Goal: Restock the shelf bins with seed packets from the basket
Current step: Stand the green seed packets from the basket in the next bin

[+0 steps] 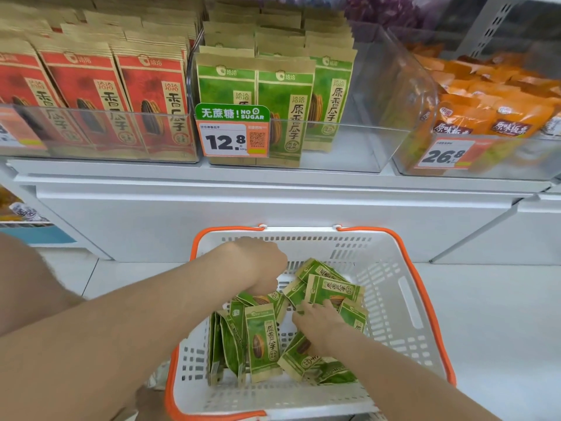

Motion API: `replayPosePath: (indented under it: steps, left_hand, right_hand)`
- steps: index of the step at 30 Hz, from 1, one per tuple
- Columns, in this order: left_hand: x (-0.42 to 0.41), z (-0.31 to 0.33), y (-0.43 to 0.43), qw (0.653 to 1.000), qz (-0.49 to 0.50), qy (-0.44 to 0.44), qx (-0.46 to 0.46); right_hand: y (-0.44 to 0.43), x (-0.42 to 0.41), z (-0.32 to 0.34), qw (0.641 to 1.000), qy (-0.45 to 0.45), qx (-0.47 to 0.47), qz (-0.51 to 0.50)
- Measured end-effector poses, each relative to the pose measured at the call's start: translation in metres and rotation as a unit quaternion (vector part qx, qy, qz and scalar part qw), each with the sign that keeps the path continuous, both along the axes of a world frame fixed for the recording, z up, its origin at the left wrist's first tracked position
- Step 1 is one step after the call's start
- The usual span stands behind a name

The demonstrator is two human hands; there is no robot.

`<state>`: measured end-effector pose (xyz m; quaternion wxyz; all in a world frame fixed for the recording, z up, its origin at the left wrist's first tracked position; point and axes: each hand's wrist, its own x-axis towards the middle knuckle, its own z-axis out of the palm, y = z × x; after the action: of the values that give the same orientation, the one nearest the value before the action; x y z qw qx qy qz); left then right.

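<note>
Head view down into a white basket (382, 299) with an orange rim, set below a shelf (273, 177); both hands reach inside it.

The left hand (261, 265) bends down at the wrist over the far packets; its fingers are hidden behind its back, so I cannot tell whether they grip. The right hand (318, 320) lies nearer, fingers stretched to the lower edge of a packet; whether they pinch it I cannot tell.

Likely risks: the green packets (261, 341) under and between the hands lie jumbled, some upright, some flat and overlapping, so lifting one may drag or spill others; the paper looks slick and soft, so a loose hold could let one slip or crease.

Above and beyond the hands, three clear bins stand on the shelf; the middle bin (349, 141) holds matching green stock (285, 117) with bare room at its right side, behind a price tag (232, 138); the bin to the left holds red packets (91, 86); the one to the right holds orange bags (485, 101); a packet could be misfiled there.
</note>
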<state>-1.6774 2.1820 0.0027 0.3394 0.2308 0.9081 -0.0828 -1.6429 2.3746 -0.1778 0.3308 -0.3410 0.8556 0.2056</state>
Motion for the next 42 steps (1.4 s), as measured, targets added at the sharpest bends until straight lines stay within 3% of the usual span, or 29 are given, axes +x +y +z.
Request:
replayPosePath:
  steps: [5, 10, 13, 15, 17, 19, 21, 23, 24, 27, 32, 37, 40, 42]
  left_hand:
    - [-0.001, -0.005, -0.005, 1.0, -0.008, -0.014, 0.001]
    - [-0.006, 0.002, -0.013, 0.998, 0.029, -0.032, 0.034]
    - [-0.006, 0.017, -0.017, 0.985, 0.093, -0.074, 0.127]
    - [-0.008, 0.026, -0.021, 0.967, 0.121, -0.048, 0.219]
    - [-0.013, 0.037, -0.026, 0.941, 0.147, 0.012, 0.303]
    - [-0.016, 0.044, -0.03, 0.894, 0.189, 0.059, 0.401]
    - [-0.018, 0.051, -0.031, 0.825, 0.249, 0.116, 0.493]
    - [-0.017, 0.059, -0.026, 0.759, 0.289, 0.212, 0.545]
    - [-0.015, 0.063, -0.023, 0.73, 0.3, 0.267, 0.553]
    - [-0.01, 0.075, -0.012, 0.672, 0.329, 0.383, 0.541]
    - [-0.014, 0.083, -0.002, 0.586, 0.384, 0.439, 0.563]
    - [-0.02, 0.096, 0.001, 0.582, 0.355, 0.497, 0.537]
    - [-0.023, 0.101, 0.005, 0.579, 0.344, 0.508, 0.537]
    - [-0.022, 0.103, 0.011, 0.554, 0.337, 0.495, 0.578]
  right_hand:
    - [-0.006, -0.025, 0.052, 0.983, -0.087, -0.116, -0.11]
    - [-0.029, -0.064, 0.128, 0.954, -0.081, -0.249, -0.148]
    - [-0.034, -0.081, 0.179, 0.921, -0.08, -0.332, -0.186]
    - [-0.031, -0.087, 0.207, 0.902, -0.047, -0.379, -0.202]
    - [-0.022, -0.093, 0.23, 0.862, -0.006, -0.448, -0.238]
    - [-0.012, -0.099, 0.241, 0.798, 0.049, -0.53, -0.282]
    - [-0.007, -0.103, 0.248, 0.706, 0.092, -0.618, -0.333]
    - [-0.01, -0.101, 0.255, 0.597, 0.071, -0.699, -0.388]
    - [-0.013, -0.098, 0.26, 0.56, 0.048, -0.721, -0.405]
    - [-0.023, -0.088, 0.271, 0.553, -0.052, -0.737, -0.384]
    - [-0.036, -0.08, 0.283, 0.543, -0.114, -0.764, -0.33]
    - [-0.045, -0.083, 0.287, 0.521, -0.075, -0.79, -0.314]
    - [-0.052, -0.075, 0.291, 0.484, -0.044, -0.817, -0.312]
    - [-0.056, -0.071, 0.294, 0.44, -0.008, -0.841, -0.314]
